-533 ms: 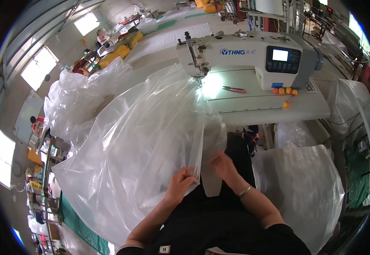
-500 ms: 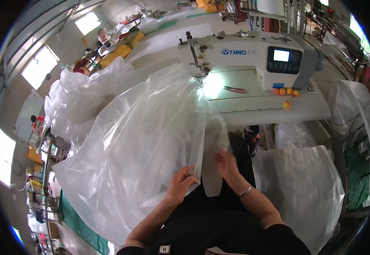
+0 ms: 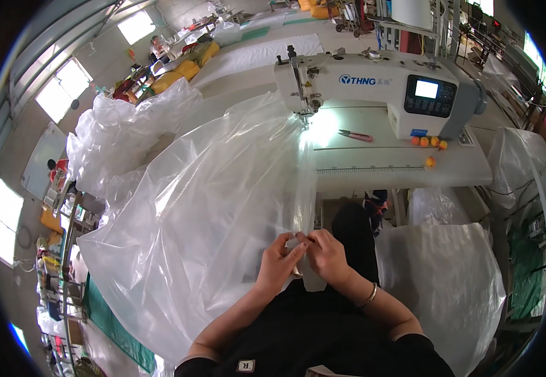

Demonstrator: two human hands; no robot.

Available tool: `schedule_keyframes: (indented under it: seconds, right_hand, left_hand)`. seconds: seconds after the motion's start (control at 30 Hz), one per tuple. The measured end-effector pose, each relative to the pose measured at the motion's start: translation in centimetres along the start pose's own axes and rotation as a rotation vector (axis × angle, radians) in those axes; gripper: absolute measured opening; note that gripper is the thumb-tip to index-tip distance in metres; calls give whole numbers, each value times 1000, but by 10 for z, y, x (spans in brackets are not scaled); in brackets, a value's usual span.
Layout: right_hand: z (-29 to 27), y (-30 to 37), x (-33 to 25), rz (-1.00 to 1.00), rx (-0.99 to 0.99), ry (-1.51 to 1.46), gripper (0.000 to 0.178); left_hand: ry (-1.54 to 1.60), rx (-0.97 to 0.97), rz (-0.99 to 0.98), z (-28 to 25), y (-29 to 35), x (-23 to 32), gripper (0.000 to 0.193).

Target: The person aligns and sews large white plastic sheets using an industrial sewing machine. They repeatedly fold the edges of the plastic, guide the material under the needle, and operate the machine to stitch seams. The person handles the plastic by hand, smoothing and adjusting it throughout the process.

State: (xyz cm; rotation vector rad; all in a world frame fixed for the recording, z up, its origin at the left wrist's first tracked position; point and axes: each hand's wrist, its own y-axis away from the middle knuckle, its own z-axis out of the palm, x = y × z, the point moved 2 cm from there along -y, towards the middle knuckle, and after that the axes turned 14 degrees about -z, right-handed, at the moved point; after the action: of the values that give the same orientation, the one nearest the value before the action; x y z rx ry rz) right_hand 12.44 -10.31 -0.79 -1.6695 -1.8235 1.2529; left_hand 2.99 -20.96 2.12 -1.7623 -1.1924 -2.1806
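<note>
A large translucent plastic sheet (image 3: 191, 195) spreads from the sewing machine's needle area down toward my lap. My left hand (image 3: 279, 259) pinches the sheet's right edge just in front of my body. Right beside it my right hand (image 3: 328, 256), with a bracelet at the wrist, pinches the same edge, the fingertips of both hands nearly touching. From there the edge runs up to the white sewing machine (image 3: 361, 81), where it lies under the lit presser foot (image 3: 305, 119). A short lower end of the sheet hangs below my fingers.
On the machine bed lie thread snips (image 3: 356, 136) and several small orange balls (image 3: 432, 161). A crumpled heap of clear plastic (image 3: 122, 138) sits at the far left. More translucent sheeting (image 3: 439, 289) hangs at the right. Another person (image 3: 158, 47) sits in the far background.
My right hand has moved left and closed on the sheet's edge beside my left hand. The loose strip of edge is now gathered between both hands. The view has shifted slightly.
</note>
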Motion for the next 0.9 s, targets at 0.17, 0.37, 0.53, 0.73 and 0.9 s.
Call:
schedule_keyframes:
  seconds: [0.17, 0.37, 0.53, 0.73, 0.9]
  right_hand:
    - [1, -6, -6, -51, 60, -15, 26]
    - [5, -6, -3, -81, 35, -47, 24]
    - [6, -7, 4, -82, -40, -162, 17]
    - [33, -45, 81, 853, 411, -1067, 27]
    - [130, -1, 96, 460, 118, -1548, 41]
  left_hand:
    - [31, 56, 47, -4, -15, -12, 23]
    - [56, 57, 77, -5, -15, -17, 26]
    - [-168, 246, 232, -24, -30, -22, 20]
    - [-538, 444, 765, -22, -1, 34, 10]
    - [-711, 4, 1001, 13, -26, 39, 10]
